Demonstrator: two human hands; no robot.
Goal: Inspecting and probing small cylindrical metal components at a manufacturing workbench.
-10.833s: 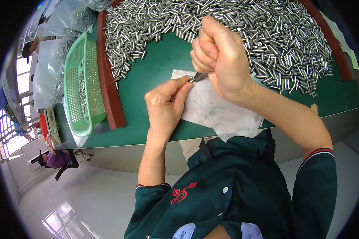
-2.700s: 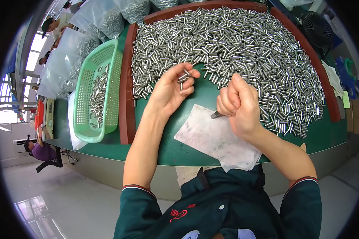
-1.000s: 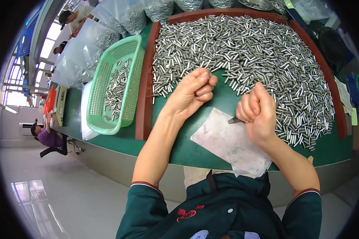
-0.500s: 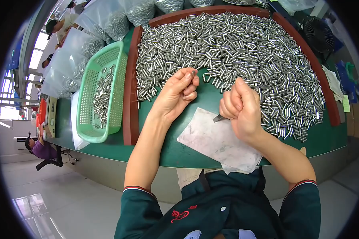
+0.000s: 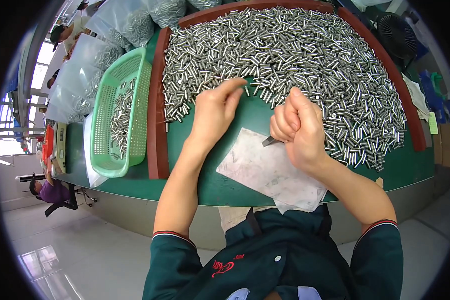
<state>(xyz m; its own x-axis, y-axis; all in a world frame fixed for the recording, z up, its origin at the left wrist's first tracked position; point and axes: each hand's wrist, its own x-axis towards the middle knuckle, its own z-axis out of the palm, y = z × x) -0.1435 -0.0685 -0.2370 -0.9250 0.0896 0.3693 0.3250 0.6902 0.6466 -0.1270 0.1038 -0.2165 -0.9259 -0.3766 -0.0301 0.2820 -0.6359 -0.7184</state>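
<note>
My left hand (image 5: 216, 111) reaches to the near edge of a large heap of short shiny metal pins (image 5: 285, 50). Its thumb and index finger are apart; the other fingers are hidden beneath the hand. A single metal pin (image 5: 247, 91) lies just by the fingertips. My right hand (image 5: 299, 127) is closed in a fist, thumb on top, around a dark, flat-ended tool (image 5: 269, 141); only the tool's tip shows, so its kind is unclear. Below that fist, a smudged white sheet (image 5: 257, 162) lies on the green tabletop (image 5: 205, 187).
Red-brown bars (image 5: 157, 125) border the heap. Left of them stands a light-green perforated basket (image 5: 140, 110) partly filled with pins. Clear bags of pins (image 5: 77, 75) line the far left. A black fan (image 5: 397, 35) is at the back right. Other people sit at the far left.
My left hand has turned palm down, and its thumb and index finger have parted from the metal pin they pinched. My right hand keeps its grip on the tool, nearly unmoved.
</note>
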